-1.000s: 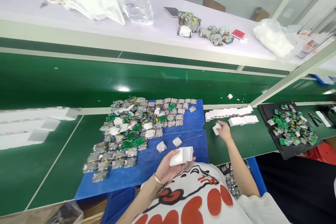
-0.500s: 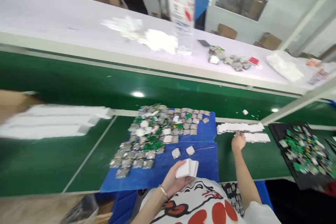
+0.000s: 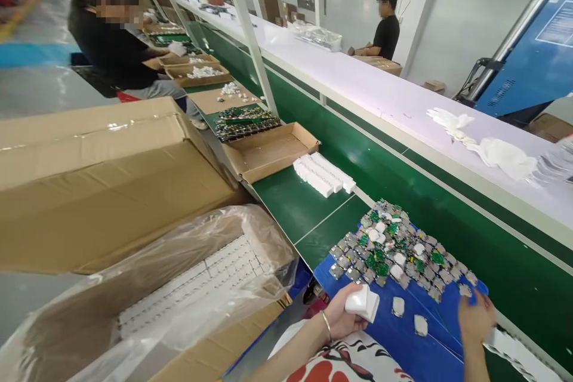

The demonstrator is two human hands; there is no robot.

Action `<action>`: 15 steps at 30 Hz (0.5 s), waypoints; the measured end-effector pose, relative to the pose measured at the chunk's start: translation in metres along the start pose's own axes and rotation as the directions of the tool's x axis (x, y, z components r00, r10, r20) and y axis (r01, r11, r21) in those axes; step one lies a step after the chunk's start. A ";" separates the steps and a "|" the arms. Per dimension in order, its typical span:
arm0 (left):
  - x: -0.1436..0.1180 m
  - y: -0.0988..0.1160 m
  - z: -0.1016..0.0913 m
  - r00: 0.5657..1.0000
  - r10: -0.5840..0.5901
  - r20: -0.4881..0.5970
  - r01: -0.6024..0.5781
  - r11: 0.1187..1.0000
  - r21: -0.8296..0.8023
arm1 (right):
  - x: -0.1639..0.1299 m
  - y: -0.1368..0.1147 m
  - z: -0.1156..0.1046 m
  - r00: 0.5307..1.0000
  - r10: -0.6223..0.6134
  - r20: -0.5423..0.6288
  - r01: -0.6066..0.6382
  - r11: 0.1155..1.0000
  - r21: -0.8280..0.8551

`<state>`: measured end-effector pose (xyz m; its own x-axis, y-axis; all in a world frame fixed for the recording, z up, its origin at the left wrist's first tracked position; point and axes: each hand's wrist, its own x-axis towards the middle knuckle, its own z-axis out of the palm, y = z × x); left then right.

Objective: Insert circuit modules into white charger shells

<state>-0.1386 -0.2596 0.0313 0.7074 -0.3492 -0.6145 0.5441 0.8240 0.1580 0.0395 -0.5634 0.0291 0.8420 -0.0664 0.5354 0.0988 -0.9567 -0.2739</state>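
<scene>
My left hand (image 3: pixel 342 313) is closed around white plastic casings (image 3: pixel 362 303), which look stacked or nested, above the front of the blue mat (image 3: pixel 403 358). At the mat's right edge, my right hand (image 3: pixel 477 317) is beside a grey circuit module (image 3: pixel 465 290). Its fingers are bent and slightly blurred, and whether they grip the module cannot be made out. A pile of grey and green circuit modules (image 3: pixel 394 245) covers the back of the mat. Two white-topped modules (image 3: pixel 397 307) lie apart between my hands. White casings in a row (image 3: pixel 521 352) lie right of my right hand.
More white casings (image 3: pixel 320 174) stand in rows on the green bench, beside a shallow cardboard tray (image 3: pixel 273 152). Left of the bench are a large carton (image 3: pixel 111 185) and a plastic-lined box (image 3: pixel 255 221) of white parts. Two other people (image 3: pixel 116 42) are farther off. Gloves (image 3: pixel 505 158) lie on the shelf.
The view has swung left, bringing cartons and other people into sight. My right hand has left the white casing rows and reached the module pile's edge. My left hand still holds the casings.
</scene>
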 end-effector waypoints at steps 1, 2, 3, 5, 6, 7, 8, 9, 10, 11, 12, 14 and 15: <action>-0.004 0.008 -0.005 1.000 0.025 -0.010 -0.025 1.000 -0.014 | 0.003 -0.042 0.021 0.998 -0.054 0.030 0.053 0.998 0.032; -0.008 0.016 -0.010 0.999 0.045 -0.017 -0.045 0.999 -0.027 | 0.005 -0.087 0.043 0.988 -0.133 0.077 0.127 0.989 0.077; -0.013 0.023 -0.015 0.998 0.056 -0.020 -0.057 0.998 -0.040 | 0.005 -0.134 0.064 0.966 -0.224 0.126 0.208 0.970 0.126; -0.025 0.037 -0.028 0.997 0.070 -0.029 -0.072 0.994 -0.087 | -0.001 -0.231 0.102 0.883 -0.415 0.221 0.366 0.902 0.230; -0.031 0.044 -0.036 0.996 0.078 -0.039 -0.082 0.990 -0.118 | -0.004 -0.277 0.119 0.831 -0.493 0.258 0.427 0.862 0.273; -0.037 0.051 -0.046 0.995 0.088 -0.052 -0.095 0.984 -0.152 | -0.008 -0.321 0.134 0.780 -0.554 0.291 0.473 0.826 0.307; -0.043 0.057 -0.056 0.993 0.099 -0.063 -0.109 0.977 -0.185 | -0.011 -0.360 0.149 0.736 -0.596 0.322 0.503 0.799 0.329; -0.048 0.063 -0.068 0.991 0.111 -0.069 -0.124 0.968 -0.217 | -0.013 -0.395 0.164 0.700 -0.619 0.356 0.521 0.784 0.339; -0.053 0.069 -0.081 0.990 0.123 -0.075 -0.138 0.958 -0.251 | -0.014 -0.425 0.178 0.673 -0.628 0.390 0.530 0.778 0.338; -0.058 0.075 -0.095 0.988 0.130 -0.079 -0.147 0.948 -0.283 | -0.013 -0.451 0.193 0.653 -0.627 0.424 0.534 0.779 0.330; -0.063 0.080 -0.110 0.987 0.135 -0.087 -0.156 0.937 -0.314 | -0.013 -0.472 0.206 0.637 -0.621 0.457 0.536 0.783 0.316; -0.070 0.088 -0.140 0.978 0.162 -0.131 -0.201 0.904 -0.377 | -0.011 -0.503 0.231 0.612 -0.602 0.514 0.541 0.792 0.283; -0.074 0.091 -0.155 0.968 0.183 -0.169 -0.238 0.884 -0.403 | -0.011 -0.513 0.242 0.599 -0.593 0.538 0.546 0.794 0.268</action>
<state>-0.2110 -0.0894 -0.0287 0.7088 -0.1118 -0.6965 0.1305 0.9911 -0.0262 0.1079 -0.0034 -0.0296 0.7312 0.6801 0.0537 0.6799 -0.7200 -0.1390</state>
